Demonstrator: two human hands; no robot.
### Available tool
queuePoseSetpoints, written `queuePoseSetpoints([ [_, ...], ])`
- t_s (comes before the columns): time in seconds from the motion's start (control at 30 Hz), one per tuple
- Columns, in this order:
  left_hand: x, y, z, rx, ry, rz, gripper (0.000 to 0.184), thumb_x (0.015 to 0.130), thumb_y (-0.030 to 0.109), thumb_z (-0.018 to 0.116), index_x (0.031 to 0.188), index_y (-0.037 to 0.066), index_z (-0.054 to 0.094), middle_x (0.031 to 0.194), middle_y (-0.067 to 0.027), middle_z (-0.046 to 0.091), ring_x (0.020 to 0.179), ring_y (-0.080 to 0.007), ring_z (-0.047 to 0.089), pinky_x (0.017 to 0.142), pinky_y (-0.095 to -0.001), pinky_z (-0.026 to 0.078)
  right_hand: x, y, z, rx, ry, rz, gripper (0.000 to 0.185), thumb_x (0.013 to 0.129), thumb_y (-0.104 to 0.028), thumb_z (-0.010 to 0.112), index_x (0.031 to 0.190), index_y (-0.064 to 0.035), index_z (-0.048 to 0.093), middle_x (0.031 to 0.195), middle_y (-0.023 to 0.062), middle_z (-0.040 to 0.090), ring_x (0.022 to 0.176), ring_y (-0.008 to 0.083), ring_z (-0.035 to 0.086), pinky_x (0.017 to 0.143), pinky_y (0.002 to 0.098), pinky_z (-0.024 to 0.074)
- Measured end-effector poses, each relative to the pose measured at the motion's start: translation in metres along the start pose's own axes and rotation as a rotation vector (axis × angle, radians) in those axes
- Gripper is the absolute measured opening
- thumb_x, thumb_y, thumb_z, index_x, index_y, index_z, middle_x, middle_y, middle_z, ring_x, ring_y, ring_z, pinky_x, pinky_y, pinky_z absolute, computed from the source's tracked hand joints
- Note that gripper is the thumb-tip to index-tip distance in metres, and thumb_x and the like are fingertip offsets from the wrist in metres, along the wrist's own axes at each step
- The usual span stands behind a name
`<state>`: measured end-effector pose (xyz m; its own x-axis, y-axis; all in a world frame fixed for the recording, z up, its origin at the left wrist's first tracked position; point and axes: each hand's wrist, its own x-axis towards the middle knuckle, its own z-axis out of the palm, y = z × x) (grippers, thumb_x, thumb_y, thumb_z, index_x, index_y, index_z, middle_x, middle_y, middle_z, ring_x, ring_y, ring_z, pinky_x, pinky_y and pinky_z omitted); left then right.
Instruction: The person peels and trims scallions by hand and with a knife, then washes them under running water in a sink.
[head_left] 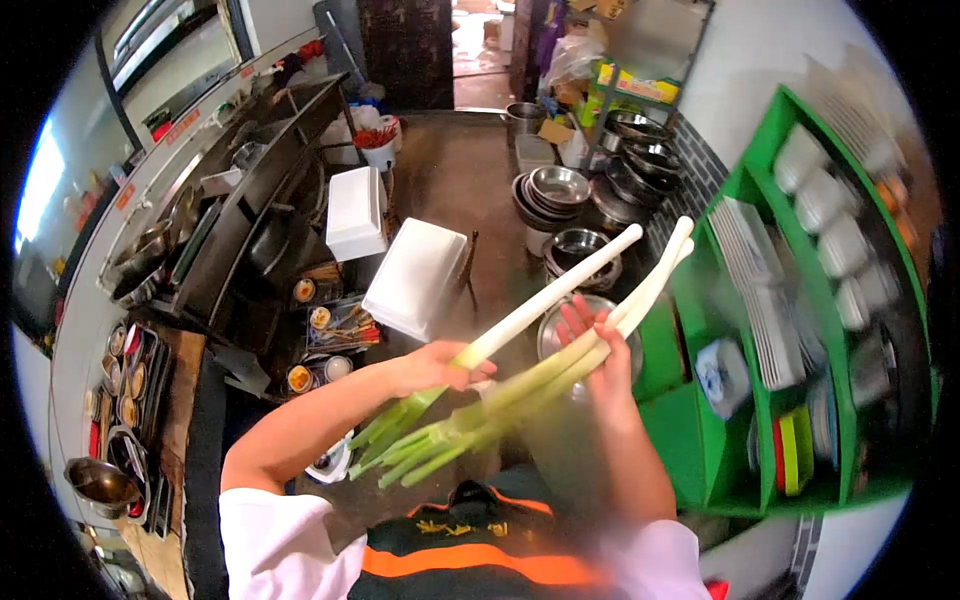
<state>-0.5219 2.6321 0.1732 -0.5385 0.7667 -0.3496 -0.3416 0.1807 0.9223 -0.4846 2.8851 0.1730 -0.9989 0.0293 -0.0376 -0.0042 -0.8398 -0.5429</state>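
My left hand (440, 367) is wrapped round one long green onion (548, 298), its white end pointing up and to the right and its green leaves hanging toward my apron. More green onions (545, 372), at least two side by side, rest in my right hand (607, 352); their stalks lie across the palm by the thumb, with some fingers stretched out behind. Their white ends reach past the hand toward the green shelves. Cut-looking green tips of both lots come together below my left wrist. The dark apron (460, 570) has an orange band.
Two white boxes (418, 278) stand ahead on the dark floor. Stacked metal bowls and pots (560, 187) line the right wall. A green shelf unit (690, 440) with dishes is close on my right. At left are a stove counter (190, 250) and seasoning containers (130, 375).
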Motion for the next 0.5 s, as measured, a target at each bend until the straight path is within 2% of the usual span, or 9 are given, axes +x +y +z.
queuePoseSetpoints([
  [0.07,0.035,0.021,-0.026,0.105,0.030,-0.159,0.046,0.066,0.009,0.057,0.111,0.004,0.047,0.096,-0.0041,0.052,0.085,-0.0111,0.048,0.077,-0.0243,0.039,0.081,-0.007,-0.016,0.052,-0.092,0.007,0.014,0.069,-0.005,0.051,0.081,-0.0107,0.049,0.113,0.0090,0.047,0.108,0.0241,0.044,0.094,0.0401,0.0328],
  [0.13,0.070,0.020,-0.064,-0.016,0.130,-0.125,0.047,0.067,0.011,0.057,0.112,0.006,0.046,0.096,-0.0051,0.052,0.085,-0.0121,0.048,0.075,-0.0258,0.040,0.151,-0.005,-0.025,0.200,-0.052,0.032,0.015,0.066,-0.003,0.049,0.080,-0.0078,0.047,0.109,0.0124,0.048,0.106,0.0280,0.045,0.092,0.0432,0.0355],
  [0.17,0.084,0.037,-0.081,-0.077,0.105,-0.199,0.053,0.068,0.015,0.060,0.116,0.006,0.039,0.094,-0.0055,0.052,0.085,-0.0147,0.049,0.075,-0.0295,0.042,0.188,-0.005,-0.024,0.233,-0.003,0.051,0.017,0.064,-0.002,0.048,0.080,-0.0069,0.046,0.104,0.0118,0.050,0.103,0.0277,0.047,0.091,0.0420,0.0371],
  [0.2,0.096,0.037,-0.100,-0.079,0.106,-0.204,0.053,0.068,0.015,0.060,0.116,0.006,0.039,0.094,-0.0055,0.052,0.085,-0.0147,0.049,0.075,-0.0295,0.042,0.223,-0.002,-0.025,0.234,0.012,0.067,0.021,0.062,-0.002,0.049,0.082,-0.0064,0.045,0.096,0.0114,0.052,0.093,0.0260,0.051,0.084,0.0394,0.0417],
  [0.3,0.133,0.048,-0.158,-0.418,-0.022,-0.103,0.074,0.066,0.015,0.062,0.127,0.008,0.021,0.105,-0.0123,0.049,0.091,-0.0217,0.050,0.078,-0.0324,0.042,0.317,0.008,-0.002,0.264,-0.020,0.111,0.025,0.057,-0.003,0.051,0.081,-0.0058,0.046,0.079,0.0089,0.049,0.072,0.0200,0.050,0.067,0.0341,0.0449],
  [0.33,0.142,0.060,-0.174,-0.345,0.058,-0.092,0.073,0.063,0.018,0.065,0.124,0.004,0.027,0.111,-0.0153,0.048,0.099,-0.0256,0.049,0.083,-0.0349,0.041,0.350,0.008,0.001,0.259,-0.035,0.122,0.025,0.057,-0.003,0.051,0.081,-0.0058,0.046,0.079,0.0089,0.049,0.072,0.0200,0.050,0.067,0.0341,0.0449],
  [0.4,0.166,0.082,-0.209,-0.454,-0.116,-0.021,0.074,0.061,0.019,0.066,0.123,0.004,0.028,0.113,-0.0163,0.046,0.096,-0.0245,0.050,0.082,-0.0345,0.041,0.416,0.022,0.005,0.416,-0.252,0.233,0.025,0.058,-0.004,0.051,0.082,-0.0057,0.046,0.076,0.0086,0.047,0.071,0.0193,0.049,0.065,0.0328,0.0443],
  [0.43,0.178,0.090,-0.231,-0.492,-0.106,-0.069,0.073,0.060,0.020,0.066,0.122,0.004,0.030,0.112,-0.0162,0.046,0.093,-0.0236,0.051,0.081,-0.0338,0.042,0.447,0.025,0.006,0.378,-0.329,0.209,0.024,0.059,-0.005,0.051,0.083,-0.0052,0.046,0.074,0.0090,0.046,0.069,0.0185,0.048,0.065,0.0304,0.0427],
  [0.5,0.213,0.089,-0.276,-0.482,-0.052,-0.066,0.071,0.058,0.021,0.065,0.119,0.004,0.033,0.103,-0.0134,0.050,0.086,-0.0204,0.052,0.078,-0.0314,0.042,0.496,0.018,0.025,0.334,-0.187,0.195,0.018,0.065,-0.005,0.051,0.083,-0.0048,0.045,0.076,0.0066,0.046,0.069,0.0162,0.046,0.066,0.0281,0.0422],
])
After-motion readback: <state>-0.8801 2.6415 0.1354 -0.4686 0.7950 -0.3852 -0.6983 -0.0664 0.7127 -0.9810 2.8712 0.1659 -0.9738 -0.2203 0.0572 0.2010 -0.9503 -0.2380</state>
